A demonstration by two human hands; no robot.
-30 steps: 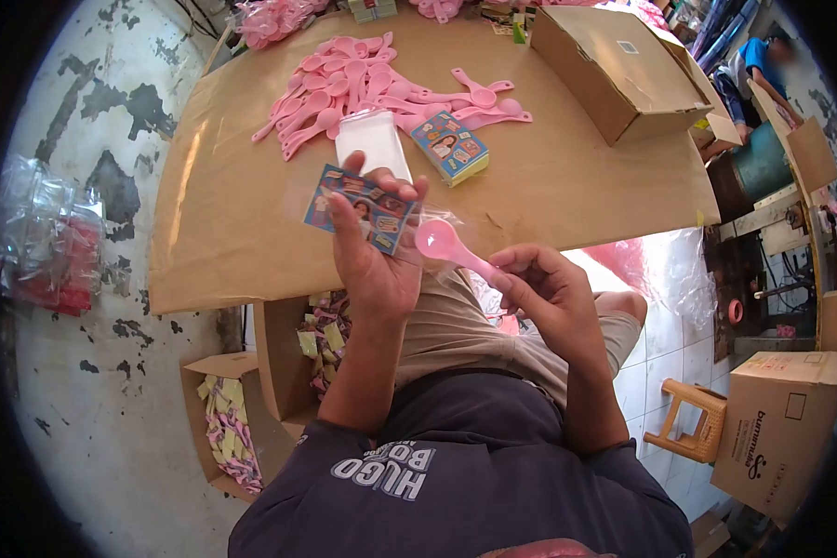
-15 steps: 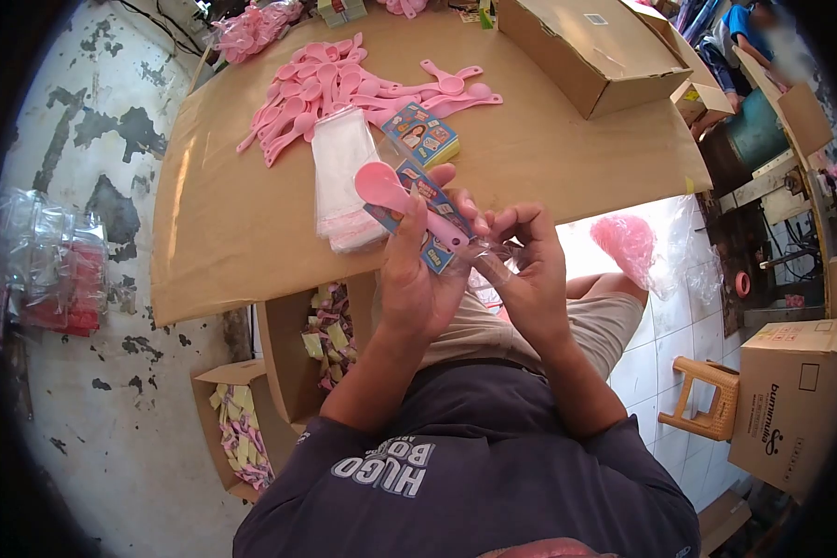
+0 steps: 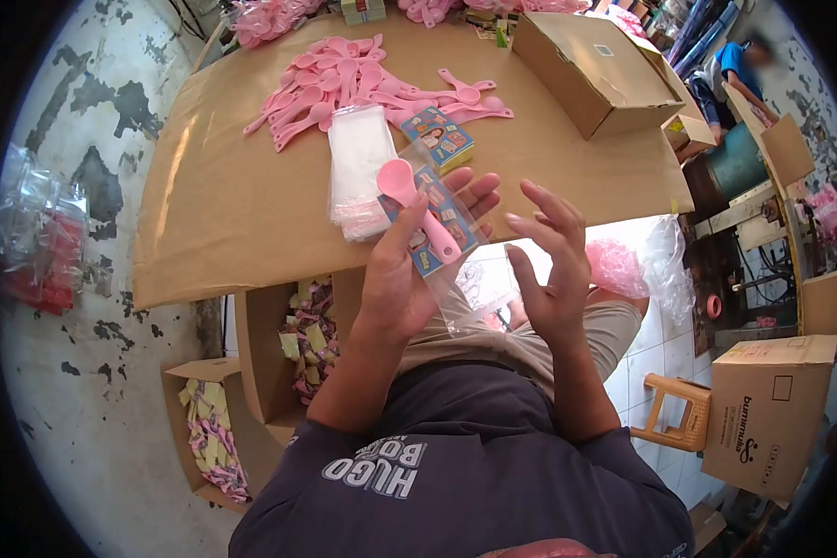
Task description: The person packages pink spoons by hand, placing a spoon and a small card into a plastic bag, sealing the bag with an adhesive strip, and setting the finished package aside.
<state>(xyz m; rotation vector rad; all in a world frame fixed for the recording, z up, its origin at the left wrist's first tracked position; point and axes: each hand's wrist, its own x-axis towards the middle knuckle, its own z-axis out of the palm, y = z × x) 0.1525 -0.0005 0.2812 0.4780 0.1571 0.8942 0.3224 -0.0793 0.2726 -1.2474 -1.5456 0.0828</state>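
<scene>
My left hand [image 3: 395, 279] holds a pink plastic measuring spoon [image 3: 397, 179] and a blue printed card [image 3: 453, 216] in a clear plastic bag [image 3: 454, 312], the thumb pressed across the spoon's handle. Whether the spoon lies fully inside the bag is hard to tell. To the right, my right hand [image 3: 553, 265] is empty, its fingers apart, not touching the bag. Just beyond the left hand lie a stack of clear bags [image 3: 360, 144] and a stack of blue cards [image 3: 440, 135]. A pile of pink spoons [image 3: 330, 79] spreads behind them on the table [image 3: 223, 214].
A cardboard box [image 3: 591, 79] sits at the table's far right. Below the left edge are boxes of wrapped pieces [image 3: 312, 339] [image 3: 212, 437]. A stool [image 3: 670, 412] and a carton [image 3: 767, 414] stand at right. Another person [image 3: 739, 74] is at the upper right.
My right hand has let go of the bag's end and moved away to the right, its fingers opening. The bag's end now hangs loose below the spoon. The view has shifted slightly.
</scene>
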